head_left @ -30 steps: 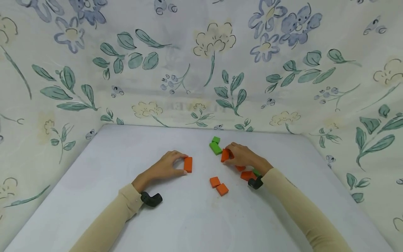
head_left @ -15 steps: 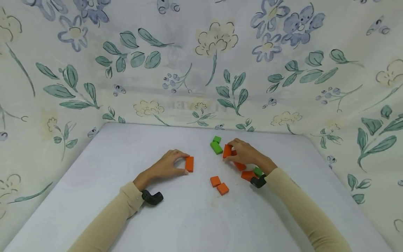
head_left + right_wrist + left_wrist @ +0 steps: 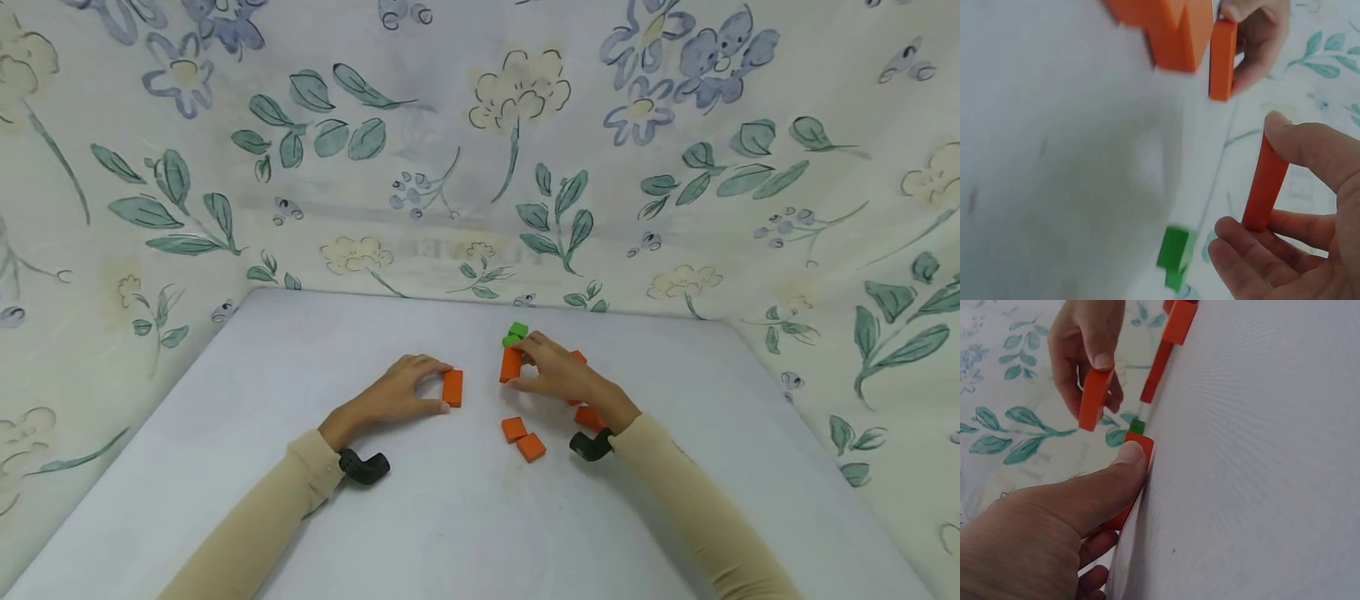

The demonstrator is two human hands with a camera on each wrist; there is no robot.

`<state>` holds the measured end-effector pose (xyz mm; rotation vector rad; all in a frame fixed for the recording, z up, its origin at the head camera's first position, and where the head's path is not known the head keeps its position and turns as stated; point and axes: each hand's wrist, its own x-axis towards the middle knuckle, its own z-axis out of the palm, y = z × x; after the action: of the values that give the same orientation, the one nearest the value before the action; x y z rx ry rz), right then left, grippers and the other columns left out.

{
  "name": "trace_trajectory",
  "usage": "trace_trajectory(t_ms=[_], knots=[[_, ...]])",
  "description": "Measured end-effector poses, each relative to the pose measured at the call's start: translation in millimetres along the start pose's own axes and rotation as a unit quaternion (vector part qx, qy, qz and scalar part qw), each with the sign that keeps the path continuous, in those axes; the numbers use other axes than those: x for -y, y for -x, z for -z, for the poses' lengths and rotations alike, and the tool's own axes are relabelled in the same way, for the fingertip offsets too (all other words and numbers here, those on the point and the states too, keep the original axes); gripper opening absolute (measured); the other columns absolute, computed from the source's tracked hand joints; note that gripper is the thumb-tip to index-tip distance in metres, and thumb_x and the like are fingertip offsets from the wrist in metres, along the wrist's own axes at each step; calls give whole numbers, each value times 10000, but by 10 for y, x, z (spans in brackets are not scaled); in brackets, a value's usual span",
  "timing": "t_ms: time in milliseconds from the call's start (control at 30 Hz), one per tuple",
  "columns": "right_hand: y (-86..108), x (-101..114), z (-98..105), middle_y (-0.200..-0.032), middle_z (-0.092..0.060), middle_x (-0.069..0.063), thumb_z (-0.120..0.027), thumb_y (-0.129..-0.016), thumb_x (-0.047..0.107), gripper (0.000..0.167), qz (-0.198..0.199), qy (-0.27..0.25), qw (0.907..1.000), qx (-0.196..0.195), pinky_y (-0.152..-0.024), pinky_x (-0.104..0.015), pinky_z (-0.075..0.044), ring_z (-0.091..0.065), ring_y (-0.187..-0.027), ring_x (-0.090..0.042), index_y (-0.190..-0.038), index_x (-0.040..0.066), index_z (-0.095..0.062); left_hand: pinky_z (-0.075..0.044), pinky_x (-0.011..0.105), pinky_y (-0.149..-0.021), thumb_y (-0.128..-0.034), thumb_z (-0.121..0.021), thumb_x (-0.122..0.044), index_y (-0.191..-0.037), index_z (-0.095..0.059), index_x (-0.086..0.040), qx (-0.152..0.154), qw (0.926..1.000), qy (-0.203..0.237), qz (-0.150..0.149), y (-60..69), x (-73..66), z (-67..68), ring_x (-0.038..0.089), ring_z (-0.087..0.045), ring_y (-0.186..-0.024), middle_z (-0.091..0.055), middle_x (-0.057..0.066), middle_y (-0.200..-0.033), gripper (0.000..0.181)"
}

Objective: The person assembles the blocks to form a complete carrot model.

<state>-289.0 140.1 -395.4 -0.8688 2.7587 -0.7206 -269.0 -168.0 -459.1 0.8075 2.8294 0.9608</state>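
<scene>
My left hand (image 3: 397, 392) pinches an orange block (image 3: 452, 389) between thumb and fingers, at the table's middle. In the left wrist view the thumb presses on that block (image 3: 1140, 445). To its right, my right hand (image 3: 558, 369) pinches another orange block (image 3: 511, 365) by its ends. The right wrist view shows this block (image 3: 1266, 187) held off the table between thumb and fingers. Just behind it lie two green blocks (image 3: 519, 330), one partly covered by the hand. Nearer the front are two small orange blocks (image 3: 513, 429) (image 3: 532, 447), side by side.
More orange blocks (image 3: 589, 417) lie beneath and behind the right hand and wrist, partly hidden. A white table (image 3: 420, 517) extends around the hands, with flower-patterned cloth (image 3: 450, 175) rising behind it and at both sides. Each wrist carries a black device (image 3: 364, 467).
The right hand has moved left with its orange block, away from the other orange blocks and in front of the green ones. My left hand keeps its block in nearly the same place.
</scene>
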Motion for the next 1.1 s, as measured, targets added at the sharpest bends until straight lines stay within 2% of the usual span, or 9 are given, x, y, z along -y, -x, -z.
trace_trajectory(t_ms=[300, 400, 567, 767, 967, 1100], knots=[[-93, 183, -179, -1244, -526, -157, -751, -905, 271, 616, 698, -158, 9973, -156, -936, -386, -564, -609, -1112, -289, -1397, -17, -518, -351, 561, -1135, -845, -777, -452, -1399, -563, -225, 47, 10000, 9, 44, -58, -13, 10, 291, -413, -1368, -540, 29, -1442, 636], [-125, 221, -242, -1245, -528, -126, -747, -906, 265, 602, 684, -191, 9974, -125, -924, -359, -562, -604, -1111, -261, -1399, 1, -522, -356, 573, -1126, -846, -776, -450, -1400, -562, -223, 35, 10000, 39, 17, -65, -14, 8, 299, -415, -1363, -539, 38, -1443, 636], [-159, 259, -365, -1270, -536, -89, -740, -907, 305, 623, 552, -122, 9984, 76, -928, -322, -551, -595, -1116, -221, -1416, 27, -513, -364, 571, -1123, -847, -765, -494, -1421, -545, -237, 184, 9998, -35, 122, -35, 3, 9, 295, -409, -1371, -519, 34, -1466, 666], [-171, 287, -471, -1286, -547, -98, -759, -894, 323, 630, 546, -125, 9984, -125, -963, -360, -545, -586, -1097, -217, -1405, 41, -525, -353, 589, -1126, -845, -768, -486, -1419, -544, -243, 46, 10000, -79, -19, -27, 20, 8, 310, -407, -1382, -525, 37, -1457, 663], [-179, 280, -540, -1273, -559, -77, -775, -878, 342, 640, 399, 39, 9991, -143, -1000, -366, -529, -566, -1094, -191, -1399, 58, -534, -347, 589, -1131, -843, -765, -499, -1418, -548, -227, 109, 9999, -22, -78, -45, 18, 0, 316, -409, -1385, -532, 41, -1454, 672], [-185, 284, -574, -1274, -570, -76, -780, -875, 335, 630, 536, 120, 9983, -218, -998, -365, -529, -573, -1093, -199, -1385, 52, -542, -347, 586, -1132, -843, -773, -479, -1419, -549, -222, 77, 9999, -44, -63, -22, 14, -12, 319, -414, -1381, -537, 44, -1448, 669]])
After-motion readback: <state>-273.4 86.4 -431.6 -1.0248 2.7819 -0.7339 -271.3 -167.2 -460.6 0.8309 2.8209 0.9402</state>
